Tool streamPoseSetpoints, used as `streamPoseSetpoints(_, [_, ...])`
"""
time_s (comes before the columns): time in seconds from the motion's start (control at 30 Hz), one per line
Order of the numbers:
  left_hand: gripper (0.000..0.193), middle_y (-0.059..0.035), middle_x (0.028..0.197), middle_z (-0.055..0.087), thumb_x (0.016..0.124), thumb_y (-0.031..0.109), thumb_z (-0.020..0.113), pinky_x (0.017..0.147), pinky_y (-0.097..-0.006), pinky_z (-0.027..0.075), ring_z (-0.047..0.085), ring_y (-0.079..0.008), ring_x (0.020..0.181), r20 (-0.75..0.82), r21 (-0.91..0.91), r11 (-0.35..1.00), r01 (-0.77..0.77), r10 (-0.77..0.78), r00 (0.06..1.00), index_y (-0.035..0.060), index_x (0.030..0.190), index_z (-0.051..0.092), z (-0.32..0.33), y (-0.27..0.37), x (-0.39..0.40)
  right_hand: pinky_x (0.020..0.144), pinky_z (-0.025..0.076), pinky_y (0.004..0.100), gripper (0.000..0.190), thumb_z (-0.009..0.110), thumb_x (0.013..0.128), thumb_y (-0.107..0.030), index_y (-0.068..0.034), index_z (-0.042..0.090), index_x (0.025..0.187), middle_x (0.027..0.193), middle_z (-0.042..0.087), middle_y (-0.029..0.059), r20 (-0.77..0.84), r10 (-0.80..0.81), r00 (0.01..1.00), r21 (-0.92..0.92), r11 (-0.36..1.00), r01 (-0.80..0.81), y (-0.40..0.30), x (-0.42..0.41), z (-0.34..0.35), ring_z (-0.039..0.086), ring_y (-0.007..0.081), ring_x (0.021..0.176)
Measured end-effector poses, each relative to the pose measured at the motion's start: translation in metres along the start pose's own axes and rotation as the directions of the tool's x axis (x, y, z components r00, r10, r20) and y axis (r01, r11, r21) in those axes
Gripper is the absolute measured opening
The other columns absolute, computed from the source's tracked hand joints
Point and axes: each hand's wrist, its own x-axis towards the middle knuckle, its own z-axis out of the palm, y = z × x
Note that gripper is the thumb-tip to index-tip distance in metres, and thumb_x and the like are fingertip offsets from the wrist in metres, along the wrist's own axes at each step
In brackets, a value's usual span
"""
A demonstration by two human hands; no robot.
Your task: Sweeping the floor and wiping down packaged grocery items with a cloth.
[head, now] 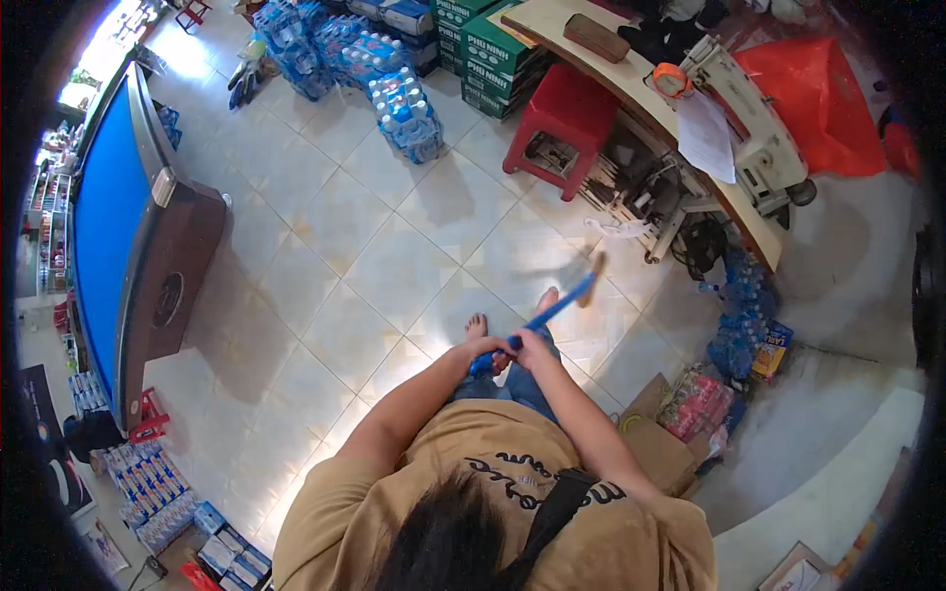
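My left hand (488,349) and my right hand (529,349) are close together in front of my waist. Both close around the blue handle (556,309) of a long tool, its lower end (482,365) sticking out below my left hand. The handle slants away from me to the upper right. At its far end is a narrow brownish head (593,279), blurred, so I cannot tell whether it is a broom or another tool. That head appears over the tiled floor (414,244), beyond my bare right foot (548,298).
A pool table (111,192) stands at left. Ahead are bottled-water packs (405,111) and green cartons (488,74). A red plastic stool (565,122) stands beside a sewing machine (761,140) on its table (628,74). Cardboard (658,451) and plastic bottles (739,318) lie at right.
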Motion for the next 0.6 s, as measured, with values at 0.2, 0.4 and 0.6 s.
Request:
streamPoseSetpoints(0.2, [0.025,-0.0003,0.050,0.045,0.084,0.017,0.059,0.042,-0.0244,0.038,0.042,-0.0108,0.041,-0.154,0.306,0.951,0.048,0.000,0.988,0.0099,0.064,0.045,0.150,0.042,-0.050,0.051,0.052,0.0382,0.011,0.061,0.076,-0.008,0.000,0.062,0.082,0.074,0.062,0.0142,-0.166,-0.564,0.809,-0.192,0.823,0.534,-0.030,-0.001,-0.026,0.059,0.0274,0.059])
streamPoseSetpoints(0.4, [0.010,-0.0044,0.053,0.050,0.080,0.006,0.055,0.041,-0.0292,0.046,0.052,-0.0151,0.043,-0.522,-0.021,0.896,-0.443,0.368,0.769,0.0072,0.073,0.049,0.101,0.044,-0.037,0.077,0.053,0.0443,0.038,0.051,0.094,-0.037,-0.010,0.047,0.121,0.103,0.062,0.0149,0.298,0.057,0.953,-0.029,0.998,-0.051,-0.054,-0.029,-0.002,0.064,0.0301,0.089])
streamPoseSetpoints(0.6, [0.004,-0.0054,0.057,0.049,0.080,0.006,0.050,0.045,-0.0349,0.049,0.049,-0.0186,0.046,-0.640,0.277,0.842,-0.463,0.521,0.565,0.0068,0.076,0.049,0.079,0.101,-0.052,0.087,0.050,0.0434,0.037,0.051,0.093,-0.036,-0.010,0.045,0.118,0.104,0.060,0.0150,0.180,0.159,0.971,-0.130,0.982,-0.137,-0.119,-0.034,-0.061,0.061,0.0293,0.099])
